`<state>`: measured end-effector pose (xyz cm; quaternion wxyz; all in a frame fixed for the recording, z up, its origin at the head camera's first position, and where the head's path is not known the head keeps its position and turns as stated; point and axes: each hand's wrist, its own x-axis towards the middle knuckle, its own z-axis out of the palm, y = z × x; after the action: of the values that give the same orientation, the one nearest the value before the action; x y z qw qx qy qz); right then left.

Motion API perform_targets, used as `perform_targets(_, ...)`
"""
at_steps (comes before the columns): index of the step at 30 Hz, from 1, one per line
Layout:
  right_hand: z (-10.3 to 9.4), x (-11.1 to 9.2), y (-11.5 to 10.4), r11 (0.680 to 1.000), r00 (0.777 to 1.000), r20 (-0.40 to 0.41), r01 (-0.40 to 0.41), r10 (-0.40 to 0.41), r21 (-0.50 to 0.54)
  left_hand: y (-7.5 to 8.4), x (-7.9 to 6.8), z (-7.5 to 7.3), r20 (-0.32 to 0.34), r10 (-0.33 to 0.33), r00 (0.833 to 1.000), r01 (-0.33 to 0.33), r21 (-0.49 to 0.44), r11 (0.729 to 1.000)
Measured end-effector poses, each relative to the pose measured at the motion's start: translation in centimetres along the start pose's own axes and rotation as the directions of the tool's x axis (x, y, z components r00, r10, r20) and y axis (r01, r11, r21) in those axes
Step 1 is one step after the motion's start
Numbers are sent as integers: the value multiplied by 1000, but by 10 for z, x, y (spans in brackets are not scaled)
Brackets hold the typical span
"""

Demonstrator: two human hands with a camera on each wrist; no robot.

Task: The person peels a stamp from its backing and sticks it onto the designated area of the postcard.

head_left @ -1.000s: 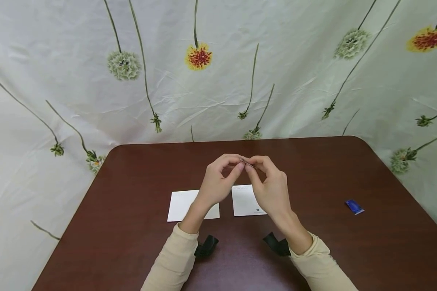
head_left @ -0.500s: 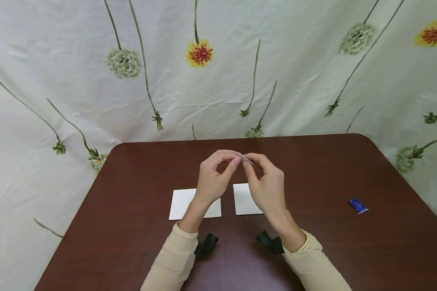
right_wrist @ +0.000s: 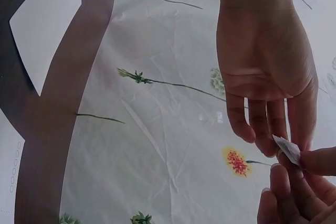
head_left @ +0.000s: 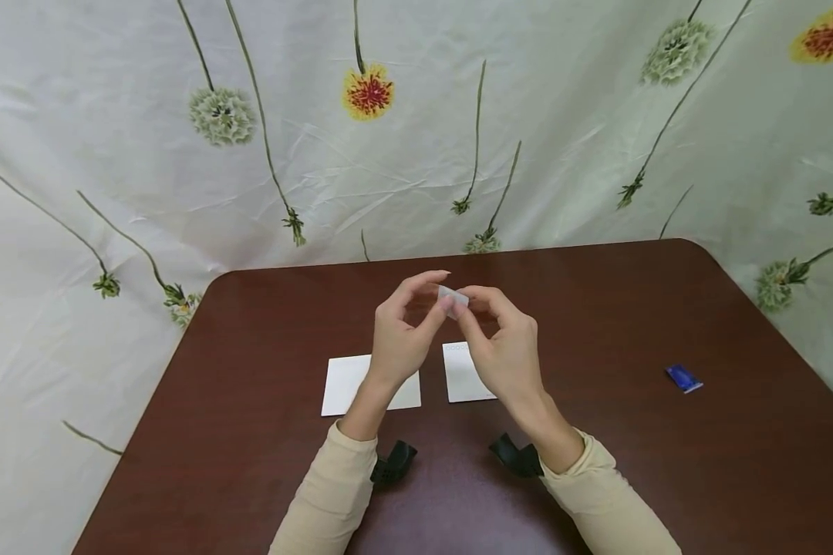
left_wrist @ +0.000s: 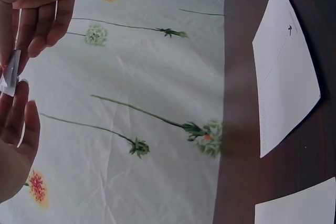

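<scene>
A small, flat, whitish piece (head_left: pixel 454 296) with a slight sheen is held up above the far half of the table, between the fingertips of both hands. My right hand (head_left: pixel 507 347) pinches it from the right; in the right wrist view the right thumb lies against the piece (right_wrist: pixel 287 150). From the other side, my left hand (head_left: pixel 400 335) holds it with the thumb at its lower edge, while the left index finger is raised off it. Fingers partly cover the piece, and its exact kind cannot be made out.
Two white cards lie on the dark brown table (head_left: pixel 264 370): a left card (head_left: pixel 343 381) and a right card (head_left: pixel 461 378) with a row of small circles, both partly behind the arms. A small blue sachet (head_left: pixel 683 378) lies at the right. Behind hangs a flowered cloth (head_left: pixel 416 169).
The whitish piece has turned from nearly edge-on to show its flat face. The left index finger has lifted away from it. Both hands have shifted slightly left and away, still together.
</scene>
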<state>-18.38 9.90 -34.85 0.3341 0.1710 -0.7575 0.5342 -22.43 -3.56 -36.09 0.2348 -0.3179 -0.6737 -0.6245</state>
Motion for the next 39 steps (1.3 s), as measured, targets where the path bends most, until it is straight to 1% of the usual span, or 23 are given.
perform_targets(4, -1, 0, 0, 1000, 1000, 14, 7, -7, 20, 1, 0, 1, 9, -28, 1000, 28, 1, 1000)
perform_targets(7, -2, 0, -1, 1000, 1000, 25, 10, -10, 1, 3, 0, 1, 4, -32, 999, 32, -9, 999)
perform_targets(11, -2, 0, -2, 1000, 999, 32, 17, -16, -21, 5, 0, 2, 3, -41, 999, 41, -45, 998)
perform_targets(14, -2, -1, -3, 1000, 999, 34, 20, -19, -13, 8, 0, 2, 2, -55, 999, 55, -75, 996)
perform_targets(17, -3, -1, -4, 1000, 999, 36, 14, -14, 2, 11, 0, 1, 7, -88, 996, 88, -118, 989)
perform_targets(19, -4, -2, -6, 1000, 999, 42, 6, -7, 27, 14, 0, 1, 20, -141, 990, 142, -177, 974)
perform_targets(22, -6, -3, -10, 998, 999, 53, -6, 3, 60, 19, 1, -1, 46, -232, 972, 235, -268, 934)
perform_targets(23, -7, -3, -12, 998, 998, 57, -7, 3, 69, 21, 1, -1, 52, -253, 966, 257, -290, 922)
perform_targets(24, -7, -3, -13, 997, 998, 59, -8, 4, 73, 22, 1, -1, 56, -266, 962, 270, -299, 915)
perform_targets(25, -8, -3, -14, 997, 998, 61, -10, 5, 76, 24, 1, -2, 59, -269, 961, 274, -297, 915)
perform_targets(26, -9, -3, -15, 997, 998, 62, -10, 5, 78, 26, 2, -2, 59, -263, 963, 269, -283, 921)
perform_targets(30, -13, -2, -17, 996, 998, 64, -20, 14, 88, 30, 1, -2, 56, -207, 977, 214, -205, 955)
perform_targets(32, -14, -2, -17, 996, 998, 63, -26, 20, 89, 31, 1, -2, 56, -186, 981, 193, -173, 966)
perform_targets(36, -16, -1, -18, 995, 997, 73, -34, 27, 96, 32, 0, -2, 57, -176, 983, 182, -138, 973)
perform_targets(39, -17, 0, -19, 993, 996, 85, -41, 32, 107, 33, 0, -2, 60, -168, 984, 174, -131, 976)
